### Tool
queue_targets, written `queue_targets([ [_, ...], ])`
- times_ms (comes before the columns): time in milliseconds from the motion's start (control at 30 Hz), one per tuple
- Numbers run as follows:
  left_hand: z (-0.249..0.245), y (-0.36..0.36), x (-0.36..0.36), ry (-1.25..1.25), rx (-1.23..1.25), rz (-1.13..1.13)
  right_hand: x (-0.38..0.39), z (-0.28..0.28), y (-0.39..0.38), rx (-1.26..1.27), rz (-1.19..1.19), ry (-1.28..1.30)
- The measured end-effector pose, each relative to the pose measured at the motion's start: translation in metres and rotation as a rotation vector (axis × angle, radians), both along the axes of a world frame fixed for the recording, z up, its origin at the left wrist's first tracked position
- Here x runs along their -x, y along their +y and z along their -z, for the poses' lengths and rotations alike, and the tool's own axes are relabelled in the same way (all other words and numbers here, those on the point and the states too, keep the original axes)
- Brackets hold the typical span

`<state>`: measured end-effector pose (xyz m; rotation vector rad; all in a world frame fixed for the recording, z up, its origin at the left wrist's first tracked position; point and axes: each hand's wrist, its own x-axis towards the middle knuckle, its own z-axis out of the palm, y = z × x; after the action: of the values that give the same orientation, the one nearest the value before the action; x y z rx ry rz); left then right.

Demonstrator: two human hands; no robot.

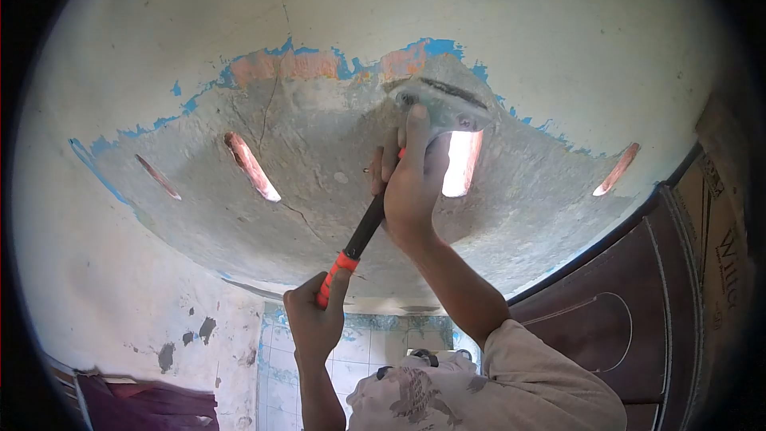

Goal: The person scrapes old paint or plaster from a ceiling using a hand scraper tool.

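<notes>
A long-handled scraper (367, 227) with a black shaft slants up against the wall. Its wide, dusty grey-green head (443, 108), with dark knobs or screws, lies at the bare grey plaster (319, 144). My left hand (315, 315) is wrapped round the orange-red grip (337, 278) at the lower end. Higher up, my right hand (413, 179) grips the scraper near its head, the thumb laid on the head. Part of the shaft is hidden behind the right hand. Just beside that hand, a bright slot (463, 164) opens through the wall.
More narrow slots pierce the plaster, including one at left (251, 166) and one at right (617, 169). Flaking blue paint (443, 48) borders the pale painted wall above. A dark brown panel (598, 311) and a cardboard box (722, 255) stand at right; maroon cloth (148, 407) hangs lower left.
</notes>
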<state>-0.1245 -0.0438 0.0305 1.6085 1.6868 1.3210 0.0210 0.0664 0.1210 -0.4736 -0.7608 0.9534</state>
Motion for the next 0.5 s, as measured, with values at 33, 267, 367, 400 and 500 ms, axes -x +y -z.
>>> queue_targets([
  [33, -0.004, 0.000, -0.002, -0.017, 0.006, 0.003, -0.003, -0.006, 0.001, -0.012, 0.007, 0.006],
  [267, 0.006, -0.004, 0.009, -0.024, 0.025, 0.006, 0.010, 0.007, 0.001, -0.026, 0.009, 0.000],
  [367, 0.004, -0.002, 0.008, -0.030, 0.046, -0.002, 0.007, 0.002, 0.000, -0.019, 0.015, 0.020],
  [400, 0.001, -0.003, 0.009, -0.021, 0.041, -0.010, 0.008, 0.000, 0.000, -0.019, 0.008, 0.036],
  [500, -0.007, -0.004, 0.014, 0.011, 0.028, -0.016, 0.012, -0.002, 0.000, -0.025, 0.005, 0.068],
])
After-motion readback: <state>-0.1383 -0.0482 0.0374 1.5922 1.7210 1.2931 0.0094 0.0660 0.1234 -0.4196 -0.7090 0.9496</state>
